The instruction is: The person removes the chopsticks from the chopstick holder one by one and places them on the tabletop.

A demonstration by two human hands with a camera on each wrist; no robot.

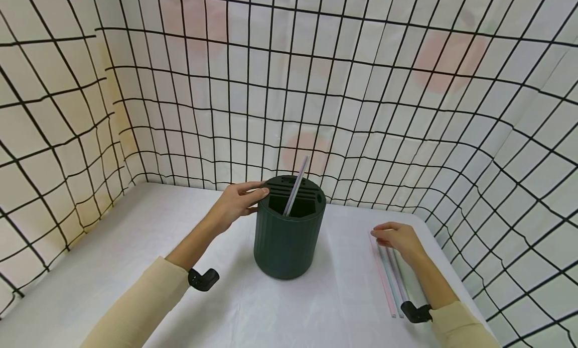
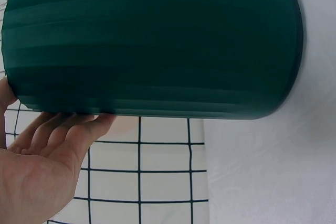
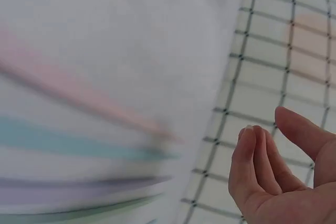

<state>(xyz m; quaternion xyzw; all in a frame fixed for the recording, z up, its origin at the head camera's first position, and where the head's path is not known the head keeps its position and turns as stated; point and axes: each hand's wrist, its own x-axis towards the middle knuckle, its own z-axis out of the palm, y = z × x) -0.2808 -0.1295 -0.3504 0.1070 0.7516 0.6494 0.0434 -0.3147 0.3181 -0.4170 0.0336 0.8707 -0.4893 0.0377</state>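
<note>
A dark green, ribbed, round utensil holder [image 1: 287,242] stands upright on the white table, its top divided into slots and a wide opening. Out of that opening leans a thin pale straw [image 1: 298,183]. My left hand [image 1: 238,201] holds the holder's left side, thumb at the rim and fingertips against the wall. Over the far ends of several straight straws lying at the right, my right hand [image 1: 397,239] hovers with thumb and fingers apart. In the right wrist view a pink straw [image 3: 79,95], a blue straw [image 3: 68,141] and a purple straw [image 3: 63,190] show blurred.
Black wire grid panels [image 1: 253,77] rise around the back and both sides of the white table [image 1: 217,308]. Pale cloth with faint fruit-like prints hangs behind the grid. Each wrist wears a small black camera [image 1: 203,279].
</note>
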